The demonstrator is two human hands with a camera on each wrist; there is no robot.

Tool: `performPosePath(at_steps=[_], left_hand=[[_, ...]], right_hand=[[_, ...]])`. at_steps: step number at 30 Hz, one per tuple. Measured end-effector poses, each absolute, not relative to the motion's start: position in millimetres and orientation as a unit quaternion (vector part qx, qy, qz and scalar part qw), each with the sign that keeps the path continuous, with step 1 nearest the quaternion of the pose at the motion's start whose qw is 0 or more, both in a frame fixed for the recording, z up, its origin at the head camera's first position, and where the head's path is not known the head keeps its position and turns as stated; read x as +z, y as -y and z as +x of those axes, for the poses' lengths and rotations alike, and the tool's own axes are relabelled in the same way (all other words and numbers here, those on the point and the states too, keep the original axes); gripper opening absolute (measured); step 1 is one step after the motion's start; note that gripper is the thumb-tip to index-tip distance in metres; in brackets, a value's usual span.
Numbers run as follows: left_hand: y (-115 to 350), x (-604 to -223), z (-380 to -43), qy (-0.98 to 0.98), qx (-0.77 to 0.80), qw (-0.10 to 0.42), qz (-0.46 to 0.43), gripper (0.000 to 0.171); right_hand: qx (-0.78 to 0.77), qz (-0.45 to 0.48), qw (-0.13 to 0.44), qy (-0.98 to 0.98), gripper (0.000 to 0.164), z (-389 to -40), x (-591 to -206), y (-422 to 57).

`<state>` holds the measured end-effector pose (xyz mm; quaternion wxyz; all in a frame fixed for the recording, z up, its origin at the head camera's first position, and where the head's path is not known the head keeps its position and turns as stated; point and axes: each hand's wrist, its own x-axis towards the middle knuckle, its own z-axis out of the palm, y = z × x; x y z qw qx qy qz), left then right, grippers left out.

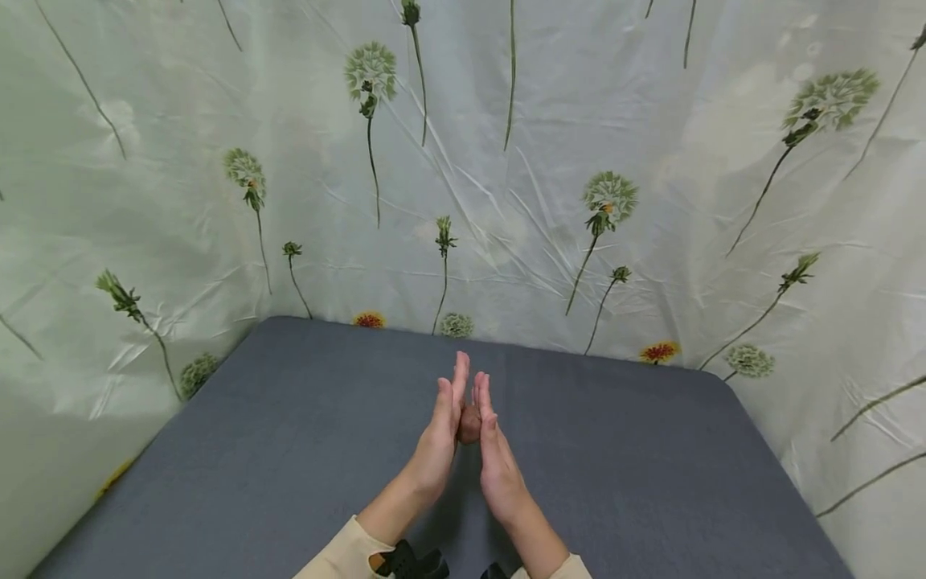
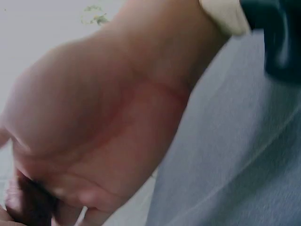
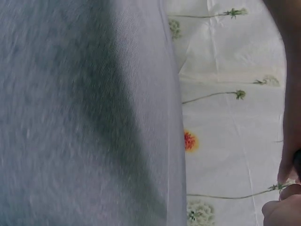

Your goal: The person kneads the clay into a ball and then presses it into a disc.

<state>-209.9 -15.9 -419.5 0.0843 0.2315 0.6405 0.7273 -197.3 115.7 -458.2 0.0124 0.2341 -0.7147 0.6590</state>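
Observation:
A small round brown ball (image 1: 469,425), perhaps of clay or dough, sits between two upright palms in the head view. My left hand (image 1: 434,446) presses it from the left, its fingers straight and pointing away from me. From the other side my right hand (image 1: 499,466) lies flat against it, fingers also straight. In the left wrist view the left palm (image 2: 103,127) fills much of the picture, and part of the dark brown ball (image 2: 30,202) shows at the bottom left corner. The right wrist view catches only slivers of hand (image 3: 287,214) at its right edge.
Beneath the hands lies a flat surface covered in grey cloth (image 1: 304,434). A pale plastic-like curtain (image 1: 506,201) printed with dandelions and flowers hangs behind it and on both sides. Cream sleeves (image 1: 340,555) and black wrist straps (image 1: 412,560) show at the front.

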Motion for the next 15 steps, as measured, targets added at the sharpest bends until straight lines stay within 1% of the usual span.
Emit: performPosePath(at_steps=[6,8,11,15], left_hand=[[27.0,-427.2,-228.1,-0.637,0.738,0.017,0.223,0.071],[29.1,-430.1,-231.6,-0.633,0.743,0.012,0.217,0.072],[27.7,-435.2,-233.7,-0.626,0.746,0.041,0.221,0.076],[19.2,-439.4,-231.4,-0.590,0.757,0.122,0.251,0.081]], right_hand=[[0.664,0.250,-0.016,0.705,0.059,-188.3,-450.5,-103.0],[0.656,0.261,-0.013,0.708,0.058,-184.9,-445.6,-100.8],[0.646,0.276,0.019,0.711,0.056,-183.1,-437.7,-102.0],[0.630,0.282,0.071,0.720,0.057,-188.2,-430.7,-110.9]])
